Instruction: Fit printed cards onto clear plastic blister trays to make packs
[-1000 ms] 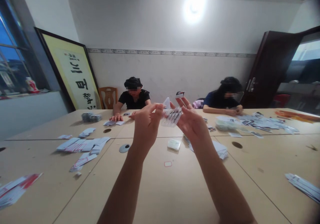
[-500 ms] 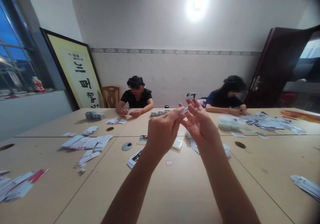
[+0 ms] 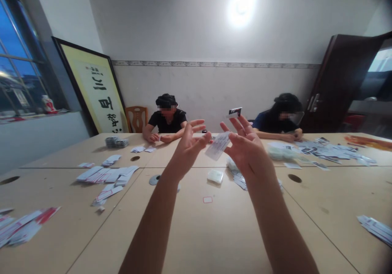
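My right hand [image 3: 246, 153] pinches a translucent plastic sleeve [image 3: 218, 146] with faint print between thumb and forefinger. A small dark-and-white card [image 3: 235, 112] stands out from the raised fingers of that same hand. My left hand [image 3: 188, 149] is held just left of the sleeve, its fingers spread and nothing visible in them. Both hands are above the table [image 3: 196, 233]. Below them lies a pack of clear sleeves [image 3: 215, 177]. Part of a stack of white cards [image 3: 240, 180] is hidden behind my right wrist.
White and red-edged cards [image 3: 105, 174] lie in piles at left, more [image 3: 23, 229] nearer. At right are a heap of cards [image 3: 330, 149] and a strip stack [image 3: 375, 229]. Two people [image 3: 167, 119] sit across, hands on the table. Round holes [image 3: 295, 178] pierce the tabletop.
My left hand has let go of the sleeve, opened and moved left. The sleeve now hangs from my right hand in fuller view; the dark card is slightly higher.
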The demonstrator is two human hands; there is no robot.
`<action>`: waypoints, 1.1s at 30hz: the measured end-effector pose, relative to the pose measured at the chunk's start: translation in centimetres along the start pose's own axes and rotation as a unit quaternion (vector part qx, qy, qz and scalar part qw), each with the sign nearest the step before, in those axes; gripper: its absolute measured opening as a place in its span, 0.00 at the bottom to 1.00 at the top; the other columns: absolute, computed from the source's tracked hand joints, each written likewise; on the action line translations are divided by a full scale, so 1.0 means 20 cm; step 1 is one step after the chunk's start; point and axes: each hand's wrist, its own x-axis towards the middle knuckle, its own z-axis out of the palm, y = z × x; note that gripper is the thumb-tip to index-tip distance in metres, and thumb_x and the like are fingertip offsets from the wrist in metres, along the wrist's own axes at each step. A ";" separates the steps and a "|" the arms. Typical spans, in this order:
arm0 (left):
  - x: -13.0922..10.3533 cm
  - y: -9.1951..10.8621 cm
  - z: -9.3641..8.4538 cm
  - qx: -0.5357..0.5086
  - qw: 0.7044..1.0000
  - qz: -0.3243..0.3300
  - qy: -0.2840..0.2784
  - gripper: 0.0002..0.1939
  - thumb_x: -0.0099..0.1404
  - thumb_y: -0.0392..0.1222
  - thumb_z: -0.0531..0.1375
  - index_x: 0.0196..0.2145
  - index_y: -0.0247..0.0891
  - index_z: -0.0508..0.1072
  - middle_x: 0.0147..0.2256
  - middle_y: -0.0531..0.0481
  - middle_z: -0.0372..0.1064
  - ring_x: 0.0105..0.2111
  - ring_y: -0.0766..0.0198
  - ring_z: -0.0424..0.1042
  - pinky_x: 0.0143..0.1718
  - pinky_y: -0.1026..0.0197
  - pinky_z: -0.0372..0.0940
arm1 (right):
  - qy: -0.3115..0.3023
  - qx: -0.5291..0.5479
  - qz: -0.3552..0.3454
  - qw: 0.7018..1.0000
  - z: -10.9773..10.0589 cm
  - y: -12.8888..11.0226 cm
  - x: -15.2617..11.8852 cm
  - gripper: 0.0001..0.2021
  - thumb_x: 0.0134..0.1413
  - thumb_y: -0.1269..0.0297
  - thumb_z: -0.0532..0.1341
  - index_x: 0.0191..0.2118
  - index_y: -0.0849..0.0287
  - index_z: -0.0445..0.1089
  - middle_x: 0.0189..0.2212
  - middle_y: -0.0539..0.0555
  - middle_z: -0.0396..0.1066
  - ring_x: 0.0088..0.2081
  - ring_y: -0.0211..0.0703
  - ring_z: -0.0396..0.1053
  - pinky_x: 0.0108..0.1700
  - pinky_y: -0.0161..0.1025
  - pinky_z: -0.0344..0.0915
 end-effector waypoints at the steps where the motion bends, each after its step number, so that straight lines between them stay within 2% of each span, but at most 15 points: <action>1: 0.00 0.01 -0.02 -0.027 0.998 -0.044 -0.033 0.32 0.65 0.58 0.64 0.61 0.44 0.61 0.61 0.36 0.63 0.53 0.49 0.73 0.52 0.46 0.71 | -0.002 -0.002 -0.003 1.000 0.01 0.00 0.00 0.34 0.32 0.70 0.76 0.50 0.45 0.68 0.67 0.53 0.55 0.67 0.59 0.59 0.45 0.49 0.77; 4: 0.00 0.03 -0.04 -0.115 0.976 -0.122 -0.138 0.37 0.63 0.49 0.68 0.64 0.42 0.58 0.50 0.39 0.74 0.42 0.55 0.78 0.44 0.52 0.75 | -0.009 -0.008 -0.029 1.000 0.02 0.02 0.00 0.34 0.31 0.71 0.76 0.49 0.44 0.69 0.65 0.52 0.57 0.66 0.59 0.60 0.42 0.45 0.76; 6: 0.00 0.03 -0.03 -0.137 0.971 -0.129 -0.149 0.40 0.61 0.46 0.70 0.65 0.41 0.57 0.42 0.42 0.77 0.36 0.58 0.79 0.39 0.57 0.75 | -0.022 -0.010 -0.041 0.999 0.02 0.02 0.00 0.33 0.33 0.71 0.75 0.49 0.43 0.70 0.64 0.51 0.59 0.65 0.58 0.62 0.43 0.45 0.75; 9: 0.02 0.00 -0.03 -0.087 0.984 -0.109 -0.107 0.46 0.57 0.45 0.73 0.67 0.41 0.55 0.38 0.44 0.77 0.30 0.62 0.78 0.29 0.64 0.73 | -0.012 -0.020 -0.031 0.999 0.02 0.02 0.01 0.28 0.36 0.70 0.75 0.47 0.45 0.72 0.59 0.51 0.64 0.61 0.57 0.67 0.48 0.49 0.73; 11: 0.03 -0.02 -0.04 -0.011 0.997 -0.067 -0.043 0.46 0.56 0.46 0.73 0.66 0.42 0.55 0.40 0.44 0.76 0.27 0.63 0.78 0.25 0.65 0.72 | 0.030 -0.032 -0.052 0.998 0.01 0.02 0.02 0.24 0.39 0.67 0.73 0.45 0.46 0.73 0.52 0.50 0.69 0.57 0.54 0.70 0.49 0.50 0.71; 14: 0.05 -0.05 -0.06 0.074 0.996 -0.015 0.057 0.37 0.58 0.47 0.71 0.60 0.41 0.61 0.39 0.46 0.75 0.27 0.64 0.77 0.22 0.68 0.71 | 0.093 -0.046 -0.133 0.986 0.00 0.02 0.02 0.15 0.45 0.65 0.70 0.41 0.47 0.72 0.41 0.46 0.73 0.47 0.44 0.75 0.50 0.46 0.70; 16: 0.05 -0.05 -0.07 0.072 0.994 -0.009 0.078 0.31 0.57 0.48 0.71 0.54 0.40 0.64 0.39 0.47 0.75 0.28 0.63 0.78 0.20 0.70 0.70 | 0.094 -0.054 -0.161 0.981 0.01 0.02 0.01 0.11 0.48 0.64 0.68 0.39 0.48 0.71 0.35 0.44 0.73 0.40 0.39 0.76 0.46 0.43 0.71; 18: 0.05 -0.04 -0.07 0.046 0.996 -0.003 0.081 0.29 0.56 0.49 0.71 0.49 0.40 0.63 0.40 0.47 0.76 0.28 0.61 0.79 0.18 0.70 0.69 | 0.062 -0.060 -0.155 0.984 0.01 0.02 0.00 0.09 0.48 0.65 0.67 0.37 0.49 0.71 0.31 0.44 0.71 0.34 0.37 0.76 0.39 0.38 0.72; 21: 0.04 -0.02 -0.06 0.026 0.996 0.014 0.082 0.30 0.54 0.49 0.73 0.46 0.41 0.61 0.38 0.49 0.76 0.28 0.59 0.80 0.17 0.70 0.70 | -0.009 -0.059 -0.124 0.991 0.03 0.02 -0.02 0.08 0.46 0.67 0.67 0.35 0.52 0.72 0.29 0.44 0.70 0.29 0.35 0.75 0.29 0.34 0.70; 24: 0.03 -0.01 -0.05 0.014 0.998 0.019 0.065 0.31 0.53 0.49 0.73 0.46 0.41 0.60 0.36 0.50 0.76 0.28 0.59 0.80 0.19 0.68 0.72 | -0.061 -0.068 -0.110 0.990 0.04 0.02 -0.04 0.07 0.47 0.68 0.66 0.35 0.52 0.72 0.28 0.45 0.71 0.26 0.34 0.73 0.24 0.32 0.68; 30: -0.01 0.06 -0.02 -0.052 0.999 -0.012 0.008 0.22 0.61 0.46 0.68 0.47 0.41 0.63 0.35 0.49 0.77 0.31 0.61 0.80 0.32 0.61 0.78 | -0.086 -0.093 -0.109 0.986 0.03 0.01 -0.04 0.07 0.46 0.68 0.63 0.35 0.51 0.72 0.29 0.45 0.73 0.24 0.35 0.73 0.20 0.32 0.67; 33: -0.02 0.09 -0.02 -0.061 0.998 -0.012 -0.008 0.21 0.62 0.45 0.67 0.49 0.41 0.63 0.33 0.50 0.76 0.30 0.62 0.79 0.32 0.60 0.79 | -0.100 -0.094 -0.115 0.984 0.03 0.02 -0.04 0.06 0.49 0.68 0.62 0.35 0.51 0.73 0.28 0.45 0.74 0.22 0.35 0.73 0.19 0.31 0.67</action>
